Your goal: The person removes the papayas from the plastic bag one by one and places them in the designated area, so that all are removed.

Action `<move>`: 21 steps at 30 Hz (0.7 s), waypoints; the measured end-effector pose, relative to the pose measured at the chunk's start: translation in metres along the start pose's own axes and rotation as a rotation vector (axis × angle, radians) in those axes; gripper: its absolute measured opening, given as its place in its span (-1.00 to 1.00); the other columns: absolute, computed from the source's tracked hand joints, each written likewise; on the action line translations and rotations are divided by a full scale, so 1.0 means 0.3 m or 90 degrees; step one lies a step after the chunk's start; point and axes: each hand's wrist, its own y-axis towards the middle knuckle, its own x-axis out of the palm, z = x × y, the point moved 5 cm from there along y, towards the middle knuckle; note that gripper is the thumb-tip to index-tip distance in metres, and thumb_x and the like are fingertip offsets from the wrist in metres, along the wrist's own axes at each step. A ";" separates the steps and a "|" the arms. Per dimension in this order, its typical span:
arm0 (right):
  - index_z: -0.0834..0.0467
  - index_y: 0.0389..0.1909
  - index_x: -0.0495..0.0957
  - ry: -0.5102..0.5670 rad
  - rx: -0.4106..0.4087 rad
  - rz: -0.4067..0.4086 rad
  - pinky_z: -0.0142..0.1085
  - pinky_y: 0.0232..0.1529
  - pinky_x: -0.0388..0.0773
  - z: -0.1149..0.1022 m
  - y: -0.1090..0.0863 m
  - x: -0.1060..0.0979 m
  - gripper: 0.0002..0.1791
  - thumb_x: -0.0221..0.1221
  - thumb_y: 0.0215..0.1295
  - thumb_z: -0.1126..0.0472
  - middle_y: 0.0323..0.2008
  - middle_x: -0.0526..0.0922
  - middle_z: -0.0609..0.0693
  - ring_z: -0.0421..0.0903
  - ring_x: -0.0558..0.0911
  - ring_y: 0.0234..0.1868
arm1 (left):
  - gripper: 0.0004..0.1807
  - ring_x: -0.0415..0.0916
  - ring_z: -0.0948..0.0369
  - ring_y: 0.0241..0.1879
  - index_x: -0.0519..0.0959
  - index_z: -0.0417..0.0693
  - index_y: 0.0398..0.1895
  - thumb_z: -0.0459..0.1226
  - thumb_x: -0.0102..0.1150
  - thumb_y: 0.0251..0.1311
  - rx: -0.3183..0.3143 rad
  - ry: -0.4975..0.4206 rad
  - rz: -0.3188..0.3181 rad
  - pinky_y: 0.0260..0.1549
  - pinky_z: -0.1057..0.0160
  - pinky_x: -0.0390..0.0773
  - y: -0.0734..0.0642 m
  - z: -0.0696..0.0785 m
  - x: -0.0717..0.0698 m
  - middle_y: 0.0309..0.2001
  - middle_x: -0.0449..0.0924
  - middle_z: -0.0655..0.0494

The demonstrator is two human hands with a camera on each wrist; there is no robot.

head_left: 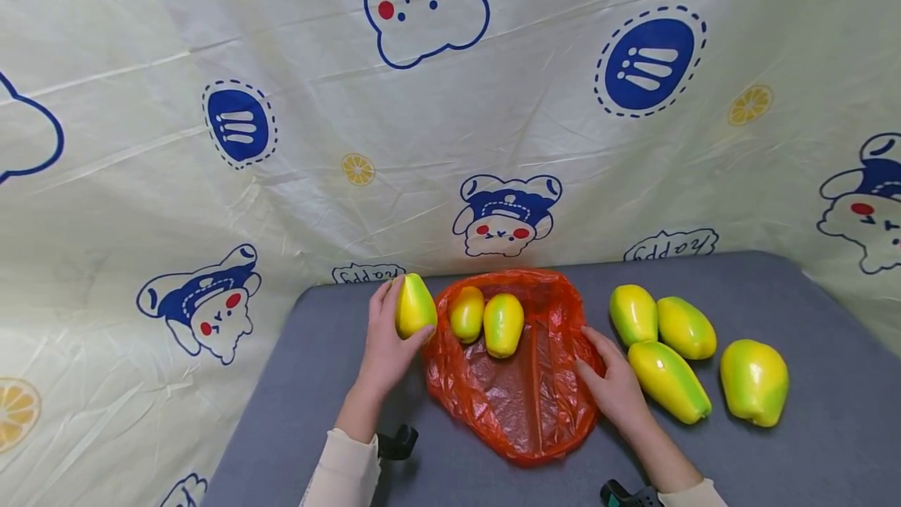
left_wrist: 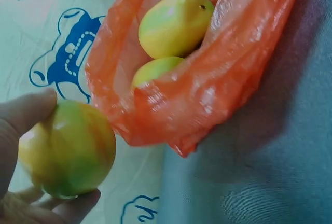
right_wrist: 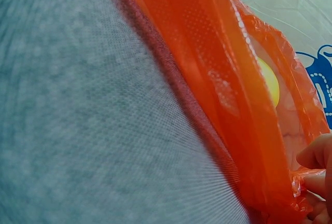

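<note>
My left hand point(head_left: 389, 335) grips a yellow-green fruit, perhaps a papaya or mango point(head_left: 416, 306), just beside the left rim of a red plastic bag point(head_left: 439, 370). In the left wrist view, thumb and fingers curl round that fruit point(left_wrist: 70, 149), apart from the bag's opening. The bag lies open on the table with two similar fruits point(head_left: 503, 325) inside. At the bag's right rim, my right hand point(head_left: 615, 382) pinches the plastic point(right_wrist: 298, 195) between thumb and fingers. Part of the right hand is cut off in the right wrist view.
Several more yellow-green fruits point(head_left: 669, 382) lie on the grey table point(head_left: 296, 405), to the right of my right hand. A pale curtain with cartoon prints point(head_left: 310, 108) hangs behind the table's far edge. Dark wrist bands sit on both wrists.
</note>
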 end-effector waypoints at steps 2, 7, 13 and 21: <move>0.19 0.53 0.12 0.001 0.001 0.001 0.34 0.42 0.13 0.001 0.002 0.000 -0.32 0.08 0.48 0.14 0.52 0.13 0.30 0.32 0.15 0.51 | -0.03 0.28 -0.10 0.33 0.14 0.15 0.56 -0.22 0.46 0.09 -0.018 -0.010 0.011 0.32 -0.15 0.42 0.004 -0.022 -0.002 0.50 0.04 -0.06; 0.18 0.54 0.11 0.002 0.002 -0.006 0.34 0.41 0.14 0.001 0.003 0.001 -0.32 0.07 0.49 0.14 0.52 0.12 0.30 0.33 0.15 0.51 | -0.04 0.32 -0.11 0.28 0.15 0.08 0.56 -0.24 0.45 0.09 -0.038 -0.001 0.013 0.26 -0.14 0.46 0.011 -0.070 -0.003 0.47 0.08 -0.12; 0.20 0.53 0.12 -0.002 -0.005 -0.003 0.33 0.42 0.14 0.001 0.000 0.004 -0.32 0.07 0.48 0.16 0.52 0.13 0.31 0.33 0.15 0.51 | -0.04 0.35 -0.12 0.28 0.16 0.04 0.55 -0.24 0.44 0.09 -0.058 0.017 -0.004 0.27 -0.17 0.45 0.016 -0.129 0.002 0.46 0.14 -0.15; 0.24 0.52 0.13 -0.008 -0.006 0.004 0.33 0.40 0.16 0.006 0.000 0.002 -0.33 0.07 0.47 0.19 0.50 0.14 0.33 0.34 0.17 0.49 | -0.10 0.32 -0.15 0.35 0.24 -0.03 0.50 -0.22 0.45 0.08 -0.074 0.052 -0.025 0.33 -0.22 0.38 0.015 -0.184 0.024 0.47 0.21 -0.19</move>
